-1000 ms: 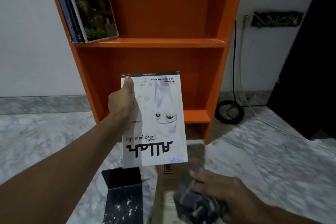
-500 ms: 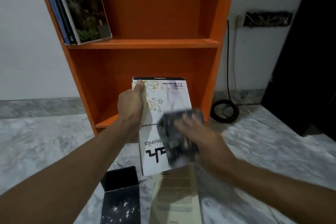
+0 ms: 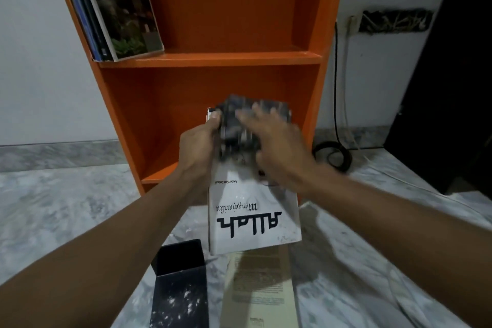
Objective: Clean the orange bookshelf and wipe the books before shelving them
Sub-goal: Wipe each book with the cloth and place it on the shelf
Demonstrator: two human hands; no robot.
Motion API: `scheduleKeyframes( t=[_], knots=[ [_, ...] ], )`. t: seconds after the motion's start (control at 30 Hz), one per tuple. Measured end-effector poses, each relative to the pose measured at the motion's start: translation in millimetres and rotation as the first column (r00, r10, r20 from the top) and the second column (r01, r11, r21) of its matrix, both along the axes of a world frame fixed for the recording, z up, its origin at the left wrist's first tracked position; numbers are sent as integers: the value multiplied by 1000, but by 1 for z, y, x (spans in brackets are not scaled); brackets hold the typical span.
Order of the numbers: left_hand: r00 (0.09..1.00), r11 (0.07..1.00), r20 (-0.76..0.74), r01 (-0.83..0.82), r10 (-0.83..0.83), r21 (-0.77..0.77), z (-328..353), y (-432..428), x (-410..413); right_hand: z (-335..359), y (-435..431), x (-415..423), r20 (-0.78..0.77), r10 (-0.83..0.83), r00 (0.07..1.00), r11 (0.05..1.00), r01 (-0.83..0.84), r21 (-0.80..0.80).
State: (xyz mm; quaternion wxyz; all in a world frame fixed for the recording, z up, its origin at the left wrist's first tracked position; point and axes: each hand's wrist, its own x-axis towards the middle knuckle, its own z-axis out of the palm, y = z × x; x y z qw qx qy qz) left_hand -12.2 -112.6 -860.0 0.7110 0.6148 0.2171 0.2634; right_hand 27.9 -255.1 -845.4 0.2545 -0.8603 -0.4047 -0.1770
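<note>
The white book (image 3: 253, 218) is held upright before the orange bookshelf (image 3: 229, 58), its black title upside down. A dark cloth (image 3: 239, 125), blurred, covers its upper part. Several leaning books (image 3: 117, 8) stand at the upper shelf's left end; a tan book (image 3: 261, 287) lies flat on the floor (image 3: 66, 208)

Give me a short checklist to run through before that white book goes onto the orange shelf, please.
1. Grip on the book: ok. The left hand holds the white book by its far corner, thumb on the cover.
2. Cloth on the cover: ok. The right hand presses the dark cloth on the far half.
3. Whole cover wiped: cannot tell; the picture is blurred there.
4. Room on the orange bookshelf: ok, there is bare board beside the leaning books.
5. All books off the floor: not ok; a tan book lies there.
</note>
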Motion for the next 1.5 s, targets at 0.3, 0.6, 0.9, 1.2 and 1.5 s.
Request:
scheduleKeyframes(
  t=[0.3, 0.6, 0.9, 1.2, 1.5],
  knots=[
    [997, 998, -64, -51, 49, -40, -9, 19, -15, -46, -57, -69, -408, 315, 857, 925, -373, -70],
    [994, 959, 40, 110, -103, -260, 1, 14, -13, -20, 15, -20, 106, 18, 994, 996, -9, -91],
    [996, 984, -66, -67, 57, -163, -14, 33, -22, -61, -41, -58, -47, 445, 894, 881, -447, -154],
    [1000, 983, 17, 24, -21, -184, -3, 17, -16, -47, 14, -30, 134, 196, 972, 972, -174, -160],
    [966, 949, -96, -255, 240, -186, -19, 39, -10, -157, -50, -47, -600, 141, 787, 704, -506, -498]
  ],
)
